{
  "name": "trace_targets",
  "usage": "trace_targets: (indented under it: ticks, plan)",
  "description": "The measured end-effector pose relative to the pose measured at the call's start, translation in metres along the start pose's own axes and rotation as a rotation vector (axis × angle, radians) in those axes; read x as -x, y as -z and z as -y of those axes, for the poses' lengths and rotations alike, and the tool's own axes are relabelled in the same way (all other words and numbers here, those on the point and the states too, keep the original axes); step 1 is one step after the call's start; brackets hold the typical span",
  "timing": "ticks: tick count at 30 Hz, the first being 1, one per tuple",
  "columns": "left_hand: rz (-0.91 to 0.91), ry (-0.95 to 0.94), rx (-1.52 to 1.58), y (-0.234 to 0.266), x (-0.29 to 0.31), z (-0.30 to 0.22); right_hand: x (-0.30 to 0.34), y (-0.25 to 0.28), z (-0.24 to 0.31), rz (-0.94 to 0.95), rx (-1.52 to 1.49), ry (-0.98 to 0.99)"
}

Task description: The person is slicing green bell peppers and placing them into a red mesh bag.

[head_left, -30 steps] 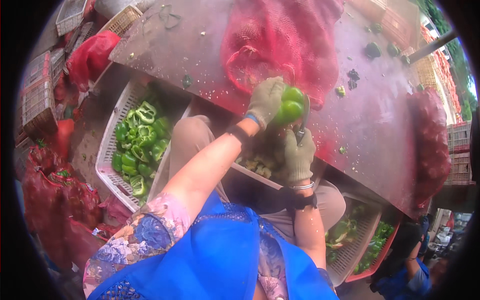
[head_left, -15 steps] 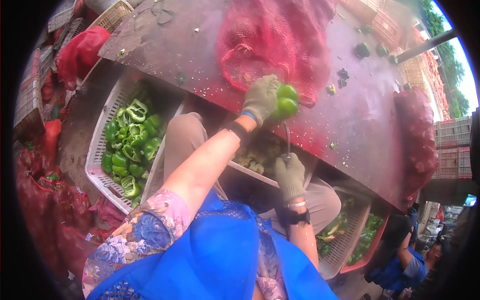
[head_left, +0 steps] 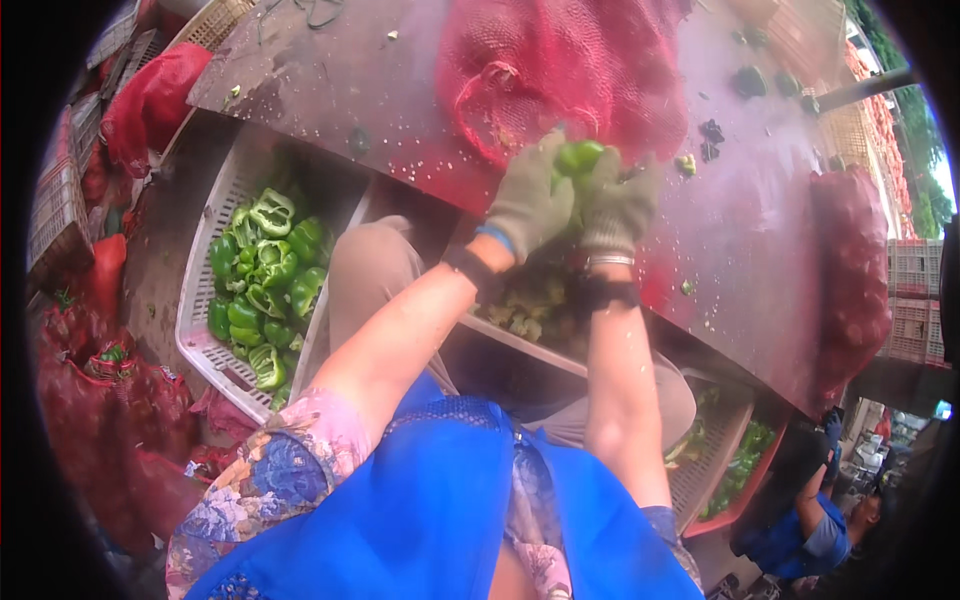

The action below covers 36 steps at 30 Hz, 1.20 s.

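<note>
A green bell pepper (head_left: 580, 157) is between my two hands over the near edge of the table, in front of a red mesh sack (head_left: 570, 60). My left hand (head_left: 532, 195), in a knitted work glove, is closed on the pepper's left side. From the right, my gloved right hand (head_left: 618, 205) is closed against the pepper; its fingers are smeared by motion. The thin curved metal tool that was in it does not show now. Below both hands, between my knees, a crate (head_left: 540, 350) holds pale pepper cores and scraps.
A white crate (head_left: 188, 330) of cut green peppers stands left of my knee. Crates (head_left: 735, 440) with green pieces stand at the right. A full red sack (head_left: 850, 270) leans by the table's (head_left: 740, 260) right end. A co-worker (head_left: 815, 525) is at lower right.
My right hand has moved up from below and joined my left hand at the pepper. The curved tool has gone out of sight. My left hand has shifted slightly down.
</note>
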<state>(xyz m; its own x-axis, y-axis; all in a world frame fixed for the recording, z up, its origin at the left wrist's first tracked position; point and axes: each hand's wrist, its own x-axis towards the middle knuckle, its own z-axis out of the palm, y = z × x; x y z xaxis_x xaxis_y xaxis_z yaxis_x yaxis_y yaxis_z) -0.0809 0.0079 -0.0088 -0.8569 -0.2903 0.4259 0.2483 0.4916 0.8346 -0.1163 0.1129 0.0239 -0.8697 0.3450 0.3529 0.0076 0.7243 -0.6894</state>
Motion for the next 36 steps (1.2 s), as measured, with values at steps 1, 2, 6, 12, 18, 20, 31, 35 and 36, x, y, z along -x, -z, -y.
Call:
trace_targets:
  ticks: [1, 2, 6, 12, 18, 20, 31, 35, 36]
  plan:
    - [0.107, -0.126, -0.05, 0.007, 0.007, -0.005, -0.012, -0.005, 0.005, -0.004, 0.0, -0.005]
    - [0.212, -0.26, -0.09, 0.008, 0.013, -0.009, -0.029, -0.01, 0.008, 0.055, 0.085, 0.007]
    - [0.023, -0.055, 0.061, -0.007, 0.023, 0.001, -0.06, -0.026, -0.003, 0.064, 0.065, 0.109]
    - [0.206, 0.134, 0.102, 0.006, 0.028, 0.0, -0.032, 0.027, -0.02, 0.413, -0.039, 0.086]
    - [0.211, 0.053, 0.061, 0.017, 0.021, -0.036, -0.02, 0.031, -0.024, 0.269, 0.079, 0.497]
    - [0.203, 0.021, 0.013, 0.013, 0.028, -0.027, -0.024, 0.027, -0.025, 0.269, 0.127, 0.531]
    - [0.407, 0.273, -0.075, 0.015, 0.021, -0.02, -0.062, 0.001, -0.012, 0.32, 0.445, 0.707]
    - [0.326, 0.214, -0.025, 0.003, 0.039, -0.017, -0.078, 0.015, -0.015, 0.34, 0.46, 0.221]
    - [0.296, 0.181, -0.031, 0.001, 0.04, -0.011, -0.082, 0.011, -0.02, 0.332, 0.458, 0.227]
